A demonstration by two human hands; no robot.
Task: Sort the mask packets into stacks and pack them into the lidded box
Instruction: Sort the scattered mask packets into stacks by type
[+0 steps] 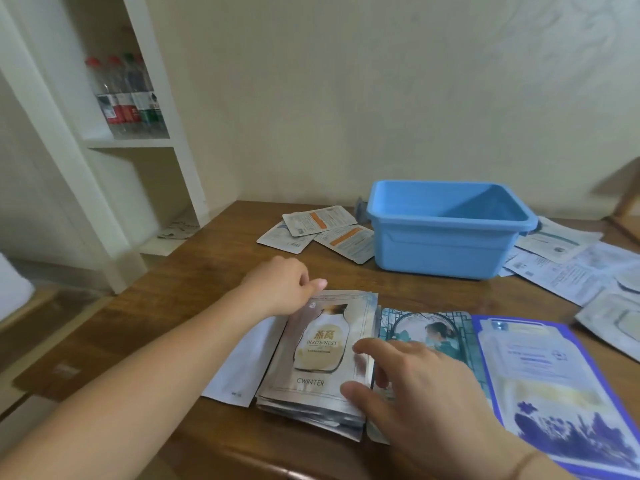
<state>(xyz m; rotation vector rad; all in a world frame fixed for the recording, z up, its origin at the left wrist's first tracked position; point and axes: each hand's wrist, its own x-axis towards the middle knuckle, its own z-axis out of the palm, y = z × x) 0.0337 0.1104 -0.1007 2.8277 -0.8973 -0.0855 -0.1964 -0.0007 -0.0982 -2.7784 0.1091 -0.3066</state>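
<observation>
**Squaring the silver stack before packing**

A silver stack (320,358) of mask packets is seen near the front edge of the surface (194,271), roughly mid-width. The left hand (280,289) is placed at the stack's far-left corner, fingers curled, thumb on the top packet's edge; whether anything is truly pinched cannot be told. The right hand (412,386) is laid at the stack's right edge, fingers loosely spread, tips touching the top packet, nothing clasped.

Step judged in hand: the stack is being aligned. It would be done well if both long edges were pressed inward together and the near edges, which are fanned out, were tapped flush; foil packets are likely slippery, so a firm grip across the whole thickness would be wanted before lifting.

A white packet (242,362) is partly tucked under the stack's left side. A teal packet (433,332) lies just right of the stack, a blue-bordered packet (543,382) beyond it toward the right edge. Loose packets (322,230) lie face down left of the box (446,230); more (568,268) are scattered on its right. The box, open and apparently empty, stands toward the far edge; no lid is seen.

Writing read: "BIRD'S-NEST" and "CWINTER" on the top silver packet, with gold Chinese characters above. Other print is too blurred to be read.
</observation>
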